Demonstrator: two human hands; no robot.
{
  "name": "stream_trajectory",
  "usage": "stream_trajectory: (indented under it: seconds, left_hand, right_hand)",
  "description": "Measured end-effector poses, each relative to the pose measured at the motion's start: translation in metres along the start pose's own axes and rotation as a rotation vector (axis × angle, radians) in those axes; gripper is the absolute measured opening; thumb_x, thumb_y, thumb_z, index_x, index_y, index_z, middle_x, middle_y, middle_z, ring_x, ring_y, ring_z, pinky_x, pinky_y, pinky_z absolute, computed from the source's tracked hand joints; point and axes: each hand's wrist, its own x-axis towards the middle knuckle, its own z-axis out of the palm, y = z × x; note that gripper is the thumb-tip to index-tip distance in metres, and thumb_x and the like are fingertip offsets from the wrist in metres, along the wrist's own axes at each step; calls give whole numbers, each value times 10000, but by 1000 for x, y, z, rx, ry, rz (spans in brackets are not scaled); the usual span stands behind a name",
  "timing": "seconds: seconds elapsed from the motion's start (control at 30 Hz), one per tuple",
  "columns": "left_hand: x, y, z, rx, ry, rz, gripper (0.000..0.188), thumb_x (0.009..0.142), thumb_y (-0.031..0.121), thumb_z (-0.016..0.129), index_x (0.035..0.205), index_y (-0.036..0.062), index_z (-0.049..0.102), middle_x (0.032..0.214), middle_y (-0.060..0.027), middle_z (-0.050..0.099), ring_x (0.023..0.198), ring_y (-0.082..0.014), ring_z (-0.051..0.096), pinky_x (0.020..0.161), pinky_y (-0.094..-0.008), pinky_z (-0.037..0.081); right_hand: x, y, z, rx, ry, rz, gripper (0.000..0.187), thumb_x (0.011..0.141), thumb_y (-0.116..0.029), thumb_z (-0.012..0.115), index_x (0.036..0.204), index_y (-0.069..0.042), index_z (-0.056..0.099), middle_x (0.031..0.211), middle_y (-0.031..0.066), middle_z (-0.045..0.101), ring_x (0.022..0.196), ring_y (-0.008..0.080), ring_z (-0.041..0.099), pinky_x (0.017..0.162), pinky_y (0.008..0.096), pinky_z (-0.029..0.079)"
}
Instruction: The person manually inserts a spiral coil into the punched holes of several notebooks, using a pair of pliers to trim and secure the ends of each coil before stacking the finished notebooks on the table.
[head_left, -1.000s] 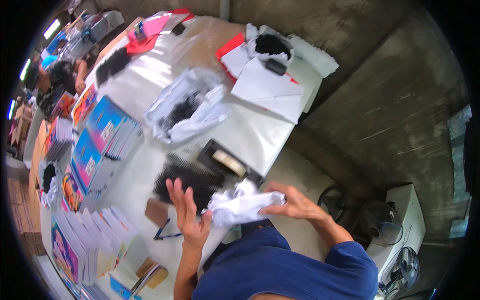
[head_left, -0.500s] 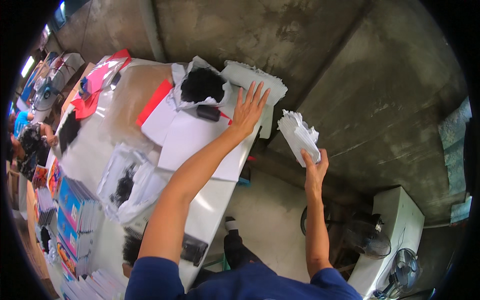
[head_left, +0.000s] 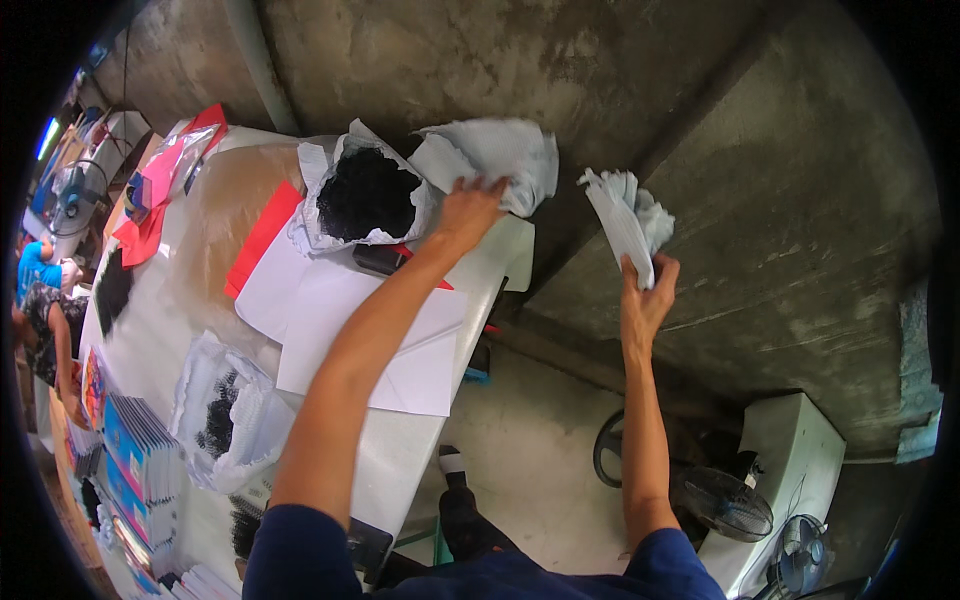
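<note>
My right hand point(head_left: 648, 290) is raised off the table to the right, thumb and fingers closed on the lower end of a folded white ridged bundle point(head_left: 622, 225) with a ragged top. Its material is unclear. At the table's far corner, my left hand point(head_left: 470, 215) rests with bent, slightly blurred fingers on a crumpled white bundle point(head_left: 515, 155), gripping its near edge. Just left of that hand stands an opened white bag point(head_left: 325, 235) filled with a black mass point(head_left: 368, 195). A small black block point(head_left: 376, 260) lies in front of the bag, on white sheets point(head_left: 370, 310).
Another white bag point(head_left: 260, 425) with black contents lies on the white table point(head_left: 405, 440). Blue booklet stacks point(head_left: 135, 450) and red sheets point(head_left: 263, 240) are at the left. Fans point(head_left: 725, 500) and a white cabinet point(head_left: 800, 440) stand at the right, near a concrete wall point(head_left: 760, 220). Another person point(head_left: 50, 320) works far left.
My left hand has gone from spread fingers over the far bundle to bent fingers on it, and that bundle has crumpled. My right hand has risen slightly with its bundle. The view has shifted.
</note>
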Motion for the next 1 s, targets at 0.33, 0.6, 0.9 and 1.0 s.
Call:
stream_trajectory:
  seconds: [0.33, 0.6, 0.9, 1.0]
  left_hand:
    - [-47, -14, -176, -656, 685, -152, 180, 846, 127, 656, 862, -52, 637, 743, -201, 643, 649, -296, 633, 616, -342, 467]
    - [-124, -17, -218, -556, 648, -147, 299, 865, 199, 614, 1022, -54, 633, 960, -148, 675, 906, -274, 631, 782, -375, 456]
    - [-218, 5, -184, -508, 494, -209, 636, 828, 396, 689, 1228, -64, 506, 1178, -241, 595, 1170, -368, 540, 1014, -409, 380]
    - [-239, 14, -193, -313, 387, -90, 548, 825, 291, 673, 1262, -6, 522, 1302, -171, 536, 1251, -379, 476, 1083, -478, 299]
  right_hand:
    - [24, 22, 162, -575, -416, -446, 449, 690, -73, 723, 1084, -18, 514, 1077, 192, 569, 928, 383, 634, 748, 446, 547]
    - [66, 37, 206, -682, -787, -351, 296, 746, -71, 667, 1037, -45, 618, 1111, 161, 628, 985, 350, 649, 804, 454, 544]
    - [68, 93, 234, -627, -926, -468, 422, 801, -57, 619, 1218, -57, 553, 1285, 152, 539, 1231, 322, 489, 1030, 503, 375]
    - [32, 60, 205, -416, -878, -414, 716, 731, 6, 695, 1382, -66, 407, 1459, 145, 365, 1360, 336, 334, 1091, 530, 305]
